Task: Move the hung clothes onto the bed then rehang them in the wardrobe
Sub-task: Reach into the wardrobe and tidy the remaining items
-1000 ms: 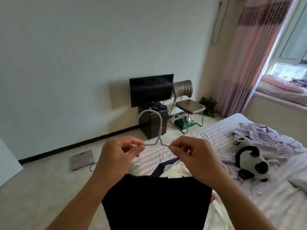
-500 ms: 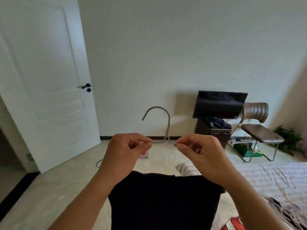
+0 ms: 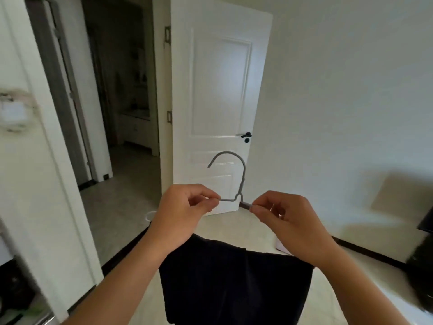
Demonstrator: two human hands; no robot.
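Here, the left hand (image 3: 180, 214) and right hand (image 3: 288, 219) each pinch a shoulder of the hanger (image 3: 230, 184), its bar level between them, hook upright before the door (image 3: 220, 113); the dark garment (image 3: 234, 285) hangs beneath.

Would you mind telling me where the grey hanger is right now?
In the head view the hanger is at centre, pinched between the left hand and right hand, before the white door, dark garment hanging below.

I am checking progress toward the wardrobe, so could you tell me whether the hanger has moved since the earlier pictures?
Yes. The hanger has swung leftward: it was in front of the television, and now sits in front of the white door, both hands pinching it.
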